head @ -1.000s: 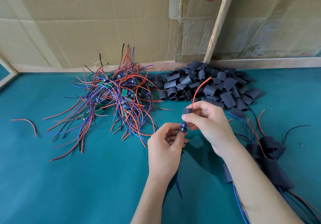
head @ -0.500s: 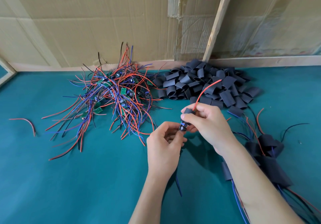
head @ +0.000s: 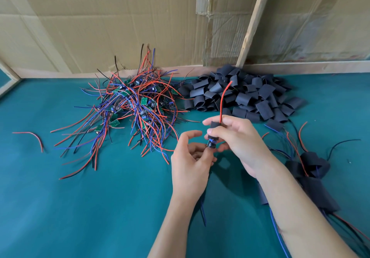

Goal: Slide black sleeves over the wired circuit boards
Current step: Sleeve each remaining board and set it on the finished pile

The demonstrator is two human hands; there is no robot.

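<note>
Head view: the right hand (head: 238,137) pinches a black sleeve (head: 214,126) directly above the circuit board (head: 211,144), which the left hand (head: 192,157) holds in curled fingertips (grip partly hidden). Sleeve and board share a near-vertical axis; the red wire (head: 223,99) exits upward.

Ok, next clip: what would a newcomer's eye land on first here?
Mid-frame, the right hand pinches a black sleeve with a red wire rising from it, above a small circuit board at the left hand. Behind lie a tangle of wired boards and, right of it, a heap of black sleeves.
</note>
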